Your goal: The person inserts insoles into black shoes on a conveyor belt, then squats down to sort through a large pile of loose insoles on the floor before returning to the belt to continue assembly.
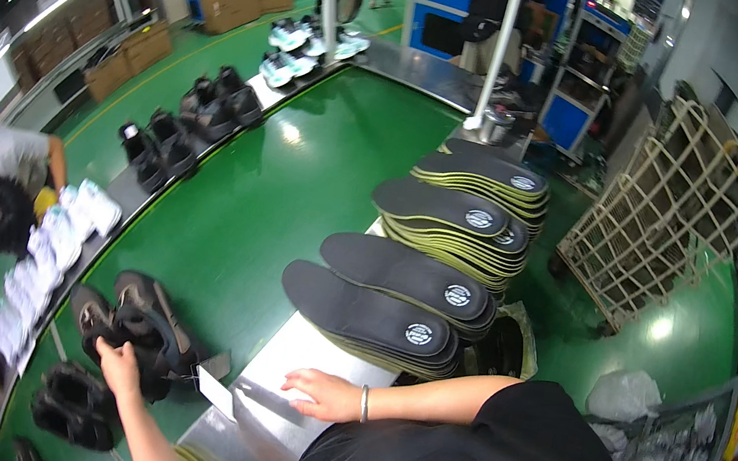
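My left hand (pixel 119 367) grips the near end of a brown and black shoe (pixel 90 314) on the green belt, its fingers at the collar. Against it stands the matching shoe (pixel 152 317), close to a white hang tag (pixel 215 392). My right hand (pixel 323 396), a bracelet at its wrist, hovers over or rests on the metal ledge (pixel 281 361) with fingers apart and nothing seen in them. Just beyond it lies a stack of black insoles (pixel 356 311) with green undersides.
More insole stacks (pixel 449 210) line the ledge. Black shoes (pixel 76 406) sit on the belt at lower left. Dark shoes (pixel 160 144) and white shoes (pixel 58 244) stand along the far edge, where a co-worker (pixel 5 183) bends over. A wire cage cart (pixel 666 215) stands at right.
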A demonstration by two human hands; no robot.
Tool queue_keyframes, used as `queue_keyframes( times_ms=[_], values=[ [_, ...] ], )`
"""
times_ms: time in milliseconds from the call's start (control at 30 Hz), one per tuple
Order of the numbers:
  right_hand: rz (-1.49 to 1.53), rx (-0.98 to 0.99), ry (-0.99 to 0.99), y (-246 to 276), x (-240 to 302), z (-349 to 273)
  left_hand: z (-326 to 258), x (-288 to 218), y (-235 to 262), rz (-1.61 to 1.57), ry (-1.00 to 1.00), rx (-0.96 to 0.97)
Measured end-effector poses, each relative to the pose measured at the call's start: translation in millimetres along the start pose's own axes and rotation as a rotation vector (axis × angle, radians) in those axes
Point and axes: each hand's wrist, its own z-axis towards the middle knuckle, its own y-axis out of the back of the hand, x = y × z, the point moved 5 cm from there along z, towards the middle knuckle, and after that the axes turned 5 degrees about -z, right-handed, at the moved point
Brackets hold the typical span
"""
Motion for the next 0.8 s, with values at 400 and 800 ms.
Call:
queue_keyframes(
  times_ms=[400,800],
  values=[
    [0.418,-0.033,0.039,92.5,77.0,-10.2,-116.3,-270.7,134.1,-1.486,-0.844,0.431],
    [0.419,-0.441,0.159,198.0,129.8,-81.3,-195.9,-330.2,87.7,-1.455,-0.699,1.139]
  ],
)
